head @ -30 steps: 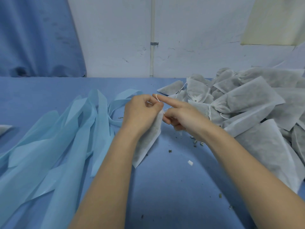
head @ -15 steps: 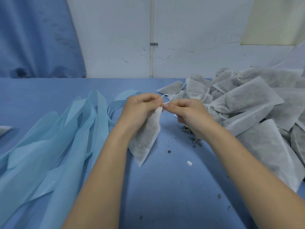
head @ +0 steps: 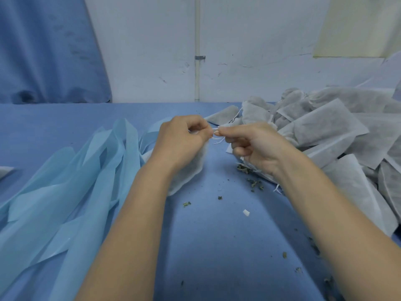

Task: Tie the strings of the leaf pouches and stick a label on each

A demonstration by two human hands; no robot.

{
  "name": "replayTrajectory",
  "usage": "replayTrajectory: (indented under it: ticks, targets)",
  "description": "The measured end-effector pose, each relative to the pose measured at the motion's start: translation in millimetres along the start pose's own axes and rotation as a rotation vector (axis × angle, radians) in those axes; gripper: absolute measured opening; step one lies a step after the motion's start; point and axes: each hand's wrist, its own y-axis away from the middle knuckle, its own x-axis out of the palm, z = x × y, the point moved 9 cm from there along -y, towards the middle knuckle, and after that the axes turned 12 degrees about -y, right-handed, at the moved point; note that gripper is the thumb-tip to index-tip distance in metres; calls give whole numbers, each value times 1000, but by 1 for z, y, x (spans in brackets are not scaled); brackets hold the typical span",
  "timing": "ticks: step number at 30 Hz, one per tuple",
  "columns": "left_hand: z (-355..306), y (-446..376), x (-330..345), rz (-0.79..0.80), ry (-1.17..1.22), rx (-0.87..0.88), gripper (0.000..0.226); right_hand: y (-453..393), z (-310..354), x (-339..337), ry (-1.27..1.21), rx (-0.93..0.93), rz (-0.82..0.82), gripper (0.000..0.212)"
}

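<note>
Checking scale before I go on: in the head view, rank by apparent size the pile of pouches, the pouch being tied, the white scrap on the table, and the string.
1. Pile of pouches, largest by far.
2. Pouch being tied, partly hidden behind the left hand.
3. String and white scrap: both tiny, too close to rank.

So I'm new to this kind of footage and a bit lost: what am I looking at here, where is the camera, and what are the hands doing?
There is no machine here. A person wears a camera on the head, so the single view looks forward and down along both bare forearms.

The left hand holds a white leaf pouch lifted off the blue table. The right hand pinches the pouch's thin white string between the two hands, as if tying it.

On the person's right lies a pile of pouches. On the left lie light blue strips; what they are for I cannot tell. Dry leaf crumbs and a small white scrap lie on the table.
</note>
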Motion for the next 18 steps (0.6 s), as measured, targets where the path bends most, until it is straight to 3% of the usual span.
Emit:
replayTrajectory:
  ticks: [2,5,10,12,16,18]
  targets:
    - [7,0,2,5,48,-57,22,-1,-3,0,-40,20,-21,4]
    - [12,0,6,44,103,-111,24,1,-9,6,-169,101,31,18]
    - [7,1,13,113,204,-96,22,7,-14,23,-314,172,141,8]
    - [4,2,11,71,224,-79,11,8,-15,24,-316,172,142,8]
    - [-6,3,0,-39,205,-23,28,8,-12,22,-325,163,123,9]
    - [-10,4,-4,-60,181,-19,20,8,-12,21,-341,169,110,12]
